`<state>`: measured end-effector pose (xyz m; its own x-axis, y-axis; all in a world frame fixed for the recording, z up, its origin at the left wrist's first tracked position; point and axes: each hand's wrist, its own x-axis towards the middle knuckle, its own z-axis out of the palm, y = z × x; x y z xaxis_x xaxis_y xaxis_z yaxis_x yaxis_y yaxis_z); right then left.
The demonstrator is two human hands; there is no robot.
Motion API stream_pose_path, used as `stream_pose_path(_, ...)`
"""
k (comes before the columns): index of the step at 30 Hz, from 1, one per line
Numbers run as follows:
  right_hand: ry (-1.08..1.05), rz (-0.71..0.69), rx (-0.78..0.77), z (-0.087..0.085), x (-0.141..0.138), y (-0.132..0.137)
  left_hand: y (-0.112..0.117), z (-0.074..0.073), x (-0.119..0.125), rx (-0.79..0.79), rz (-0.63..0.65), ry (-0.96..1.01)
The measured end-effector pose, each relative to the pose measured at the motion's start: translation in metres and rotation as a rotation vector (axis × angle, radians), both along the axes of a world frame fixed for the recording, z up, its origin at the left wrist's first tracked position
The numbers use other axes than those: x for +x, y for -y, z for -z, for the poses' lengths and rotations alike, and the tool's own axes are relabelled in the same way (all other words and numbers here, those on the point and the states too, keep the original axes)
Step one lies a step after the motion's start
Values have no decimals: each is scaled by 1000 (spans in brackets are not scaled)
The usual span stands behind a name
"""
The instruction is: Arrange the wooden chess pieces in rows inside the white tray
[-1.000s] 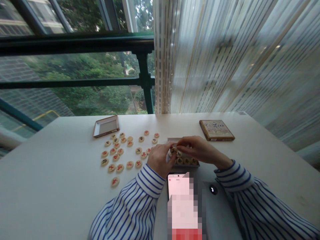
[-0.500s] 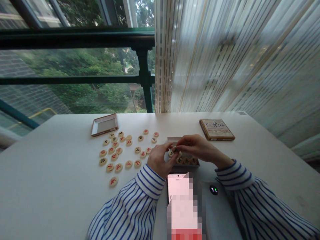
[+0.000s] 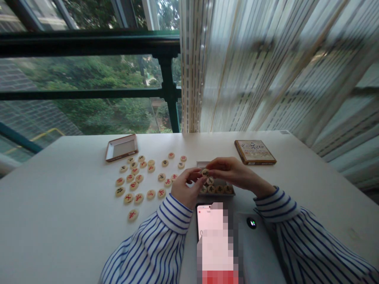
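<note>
A round piece (image 3: 205,172) with a dark character is held between the fingertips of both hands, its marked face turned up toward the camera. By the left hand (image 3: 186,187) it is gripped at its left side, with thumb and index finger drawn nearly together; by the right hand (image 3: 235,173) its right edge is met with bunched fingertips. The piece is thus placed directly between the two hands, over the left part of an open box (image 3: 202,163). Inside that box a front row of dark-marked pieces (image 3: 219,189) can be seen, partly covered by the left hand. To the left, loose pieces (image 3: 138,198) with red or dark characters are scattered across the tabletop (image 3: 59,221). A phone (image 3: 204,221) is set just below the box.
</note>
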<state>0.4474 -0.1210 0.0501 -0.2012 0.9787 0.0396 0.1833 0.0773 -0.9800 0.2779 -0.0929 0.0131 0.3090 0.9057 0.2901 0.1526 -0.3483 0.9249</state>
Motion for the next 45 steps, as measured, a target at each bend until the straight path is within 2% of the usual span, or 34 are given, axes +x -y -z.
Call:
stream_pose_path(6,-20,-41,-21,0,1,1,-2,6,3,-203,-6,211)
stream_pose_path(12,19,-64,-12,-4,-1,3,-2,5,4,-294,29,296)
stream_pose_path(21,245,-56,129,-6,-2,5,-1,-2,3,-299,24,238)
stream_pose_path(31,608,8,457,-16,-7,10,-2,0,4,-309,-23,258)
stream_pose_path(40,796,-5,509,-17,-8,11,0,0,4,-274,-25,188)
stream_pose_path(45,843,-12,490,-18,-4,11,-2,2,3,-209,-110,65)
